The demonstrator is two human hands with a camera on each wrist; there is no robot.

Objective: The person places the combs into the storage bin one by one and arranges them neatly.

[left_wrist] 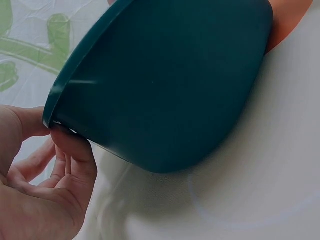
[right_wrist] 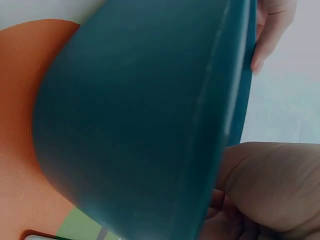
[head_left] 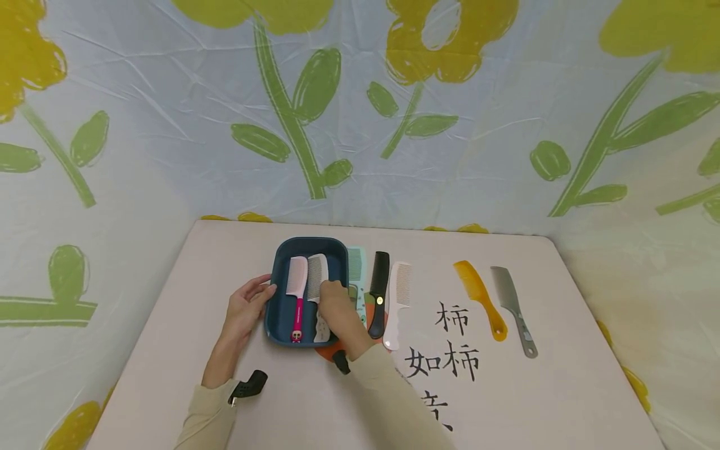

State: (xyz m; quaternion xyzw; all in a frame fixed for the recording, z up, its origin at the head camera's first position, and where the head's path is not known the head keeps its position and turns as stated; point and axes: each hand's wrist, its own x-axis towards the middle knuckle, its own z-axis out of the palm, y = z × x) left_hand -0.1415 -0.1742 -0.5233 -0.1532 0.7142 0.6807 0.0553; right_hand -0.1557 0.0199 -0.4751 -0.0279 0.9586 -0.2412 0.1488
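Both hands at the blue tray, two combs inside

Blue tray (head_left: 279,315) sits left of centre on the pale table (head_left: 270,406), partly over an orange print (head_left: 326,354). Left hand (head_left: 245,306) pinches the tray's left rim between thumb and fingers; the left wrist view shows this narrow hold clearly. Right hand (head_left: 340,307) reaches in over the tray's right side, fingers curled, and covers the middle of the white spotted comb (head_left: 316,275). Fingertips are hidden there and behind the rim in the right wrist view, so I cannot tell whether they hold this comb.

Comb positions: the white spotted one lies in the tray, head toward the far side. Just to its left, also in the tray, is the pink comb (head_left: 298,294) with its magenta handle near the close wall. Right of the tray, in a row on the table: mint comb (head_left: 357,265) just beside the tray, black comb (head_left: 379,287), pale pink comb (head_left: 398,306). Well apart, farther right, lie the amber comb (head_left: 480,297) and the grey comb (head_left: 513,303), both slanted. Black printed characters (head_left: 461,359) mark the surface between these groups
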